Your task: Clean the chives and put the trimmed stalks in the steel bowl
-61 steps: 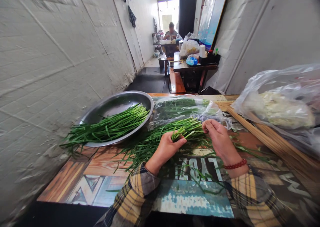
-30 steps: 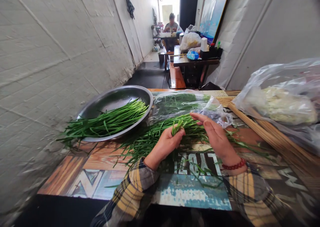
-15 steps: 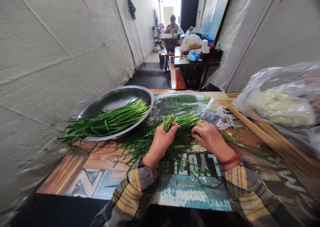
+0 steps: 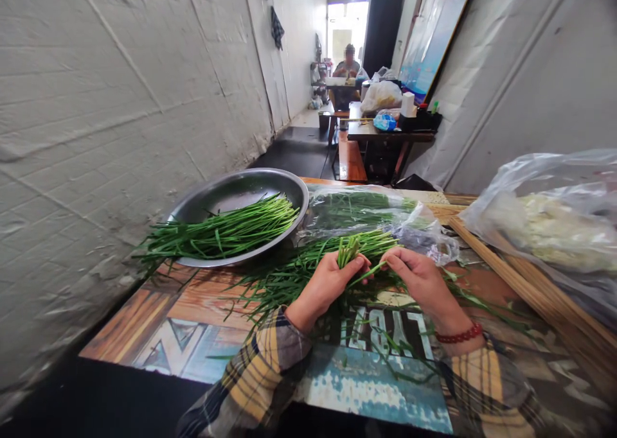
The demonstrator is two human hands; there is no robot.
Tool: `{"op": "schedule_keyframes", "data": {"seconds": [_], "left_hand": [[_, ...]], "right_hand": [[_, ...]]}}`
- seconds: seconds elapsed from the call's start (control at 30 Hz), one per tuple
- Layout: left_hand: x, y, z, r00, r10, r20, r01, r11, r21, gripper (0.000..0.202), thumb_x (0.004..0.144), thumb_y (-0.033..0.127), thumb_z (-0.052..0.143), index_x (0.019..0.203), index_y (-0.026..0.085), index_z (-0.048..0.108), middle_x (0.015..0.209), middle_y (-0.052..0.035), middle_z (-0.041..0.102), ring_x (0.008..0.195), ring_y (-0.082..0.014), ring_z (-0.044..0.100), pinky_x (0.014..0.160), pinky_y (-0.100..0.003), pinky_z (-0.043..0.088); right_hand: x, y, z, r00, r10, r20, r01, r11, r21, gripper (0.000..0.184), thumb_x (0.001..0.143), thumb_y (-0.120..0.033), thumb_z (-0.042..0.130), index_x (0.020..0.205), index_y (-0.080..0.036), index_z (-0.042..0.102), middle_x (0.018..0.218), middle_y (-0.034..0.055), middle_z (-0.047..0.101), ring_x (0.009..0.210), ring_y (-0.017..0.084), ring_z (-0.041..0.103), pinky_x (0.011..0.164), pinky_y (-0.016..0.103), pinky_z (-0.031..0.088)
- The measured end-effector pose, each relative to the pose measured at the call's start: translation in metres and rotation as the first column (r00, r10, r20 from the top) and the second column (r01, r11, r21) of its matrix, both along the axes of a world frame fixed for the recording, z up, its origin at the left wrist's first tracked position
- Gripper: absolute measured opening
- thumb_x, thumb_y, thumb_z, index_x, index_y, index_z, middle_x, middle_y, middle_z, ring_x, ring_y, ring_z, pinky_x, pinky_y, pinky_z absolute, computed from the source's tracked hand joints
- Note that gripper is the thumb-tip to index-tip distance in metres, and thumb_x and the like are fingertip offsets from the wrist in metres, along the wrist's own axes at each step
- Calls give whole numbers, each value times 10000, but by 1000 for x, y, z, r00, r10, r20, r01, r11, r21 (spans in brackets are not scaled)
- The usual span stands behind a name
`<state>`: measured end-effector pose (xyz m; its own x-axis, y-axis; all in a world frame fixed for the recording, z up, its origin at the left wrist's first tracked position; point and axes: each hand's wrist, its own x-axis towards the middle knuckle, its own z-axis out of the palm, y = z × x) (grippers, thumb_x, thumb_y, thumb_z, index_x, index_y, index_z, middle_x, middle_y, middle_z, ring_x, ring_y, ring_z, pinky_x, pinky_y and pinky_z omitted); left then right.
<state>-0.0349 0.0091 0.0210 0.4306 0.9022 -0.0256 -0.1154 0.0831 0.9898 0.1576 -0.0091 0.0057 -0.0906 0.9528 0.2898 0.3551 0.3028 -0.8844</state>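
My left hand (image 4: 332,284) is closed round a small bunch of garlic chives (image 4: 348,250), pale cut ends pointing up. With a pinch, my right hand (image 4: 417,277) grips the pale end of a single chive stalk (image 4: 373,271) that slants out from beside the left hand. Behind both hands lies a loose pile of garlic chives (image 4: 294,271) on the patterned table (image 4: 193,303). A wide metal bowl (image 4: 236,180) at the left holds more chives, their leaf tips hanging over its rim. Loose green leaves (image 4: 395,345) are scattered below my hands.
Behind the pile is a clear plastic bag (image 4: 429,229) with greens inside. Bundled wooden sticks (image 4: 520,277) and a bag of pale shredded vegetable (image 4: 549,226) are at the right. Further back, a person (image 4: 348,65) sits beyond another table (image 4: 366,128) carrying bags.
My right hand has closed in on the left and now pinches a single stalk beside the bunch. The camera view has shifted, so the scene sits slightly further right and lower.
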Motion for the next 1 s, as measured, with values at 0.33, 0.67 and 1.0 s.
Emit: {"op": "schedule_keyframes", "data": {"seconds": [0.33, 0.67, 1.0], "left_hand": [[0, 0, -7, 984, -141, -107, 145, 989, 30, 424, 763, 532, 662, 717, 115, 600, 588, 22, 513, 528, -72, 401, 514, -218, 304], [3, 0, -10, 998, -11, -59, 10, 1000, -14, 345, 713, 431, 720, 828, 127, 604, 617, 32, 522, 540, -83, 444, 540, -223, 354], [3, 0, -8, 998, -9, -54, 10, 1000, 20, 335, 713, 418, 735, 794, 128, 589, 650, 20, 540, 553, -83, 432, 536, -220, 339]], "right_hand": [[-8, -2, 3, 995, -37, 93, 27, 993, 111, 342, 957, -437, 425, 799, -219, 636, 748, 16, 626, 728, 171, 572, 691, 294, 434], [-10, 4, -13, 965, -94, -244, 90, 996, -29, 257, 889, -448, 548, 1013, -224, 570, 777, 3, 612, 718, 161, 589, 680, 295, 499], [-15, -1, -3, 999, -5, -43, 7, 999, 46, 470, 818, -257, 626, 1266, -223, 490, 796, -11, 610, 744, 160, 604, 756, 318, 495]]}}
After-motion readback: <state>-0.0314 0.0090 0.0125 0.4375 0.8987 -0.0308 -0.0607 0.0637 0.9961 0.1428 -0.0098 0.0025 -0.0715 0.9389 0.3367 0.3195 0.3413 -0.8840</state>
